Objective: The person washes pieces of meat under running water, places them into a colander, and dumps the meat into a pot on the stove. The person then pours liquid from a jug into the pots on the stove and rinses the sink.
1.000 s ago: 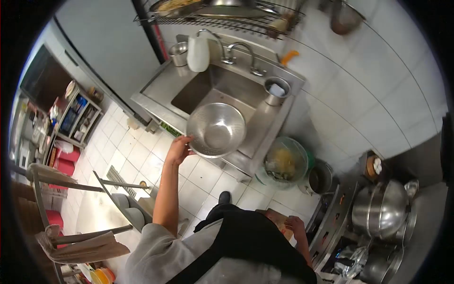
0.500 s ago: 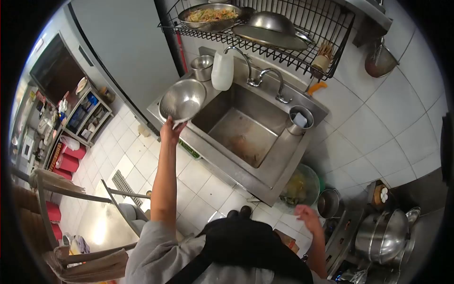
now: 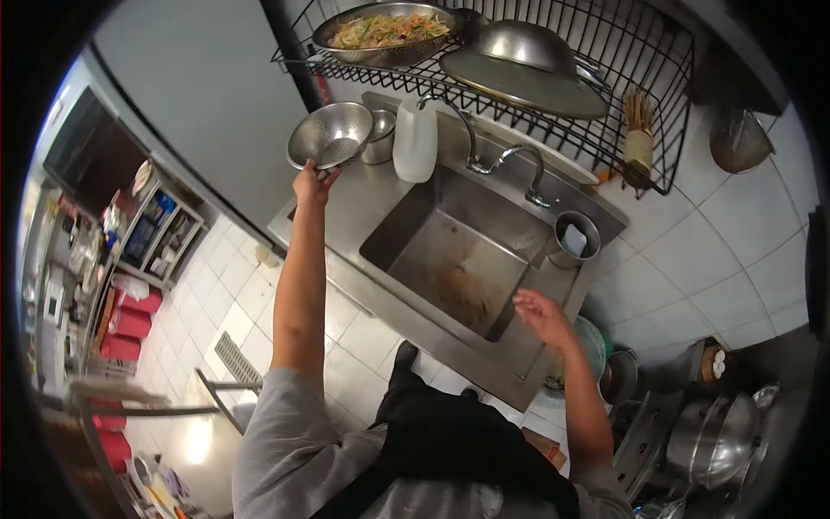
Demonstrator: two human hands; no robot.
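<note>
My left hand [image 3: 312,183] grips the near rim of a steel colander [image 3: 339,128], which is tilted so its perforated inside faces me. The colander is raised over the left end of the counter, partly in front of a small steel pot [image 3: 379,138]. A white plastic jug [image 3: 416,138] stands to the right of that pot. Empty and with fingers loosely apart, my right hand [image 3: 543,317] hovers at the right front corner of the steel sink [image 3: 424,212]. Brownish residue lies on the sink bottom.
Above the sink, a wire rack [image 3: 666,104] bears a colander of shredded food [image 3: 393,33], a domed lid [image 3: 527,48] and a stick brush [image 3: 638,147]. A steel container [image 3: 576,240] with a pale block sits right of the sink. Large pots [image 3: 713,437] stand at lower right.
My left hand has lifted the colander up and away, toward the rack. My right hand has moved up and left, over the sink's front right corner. The view has shifted closer to the sink.
</note>
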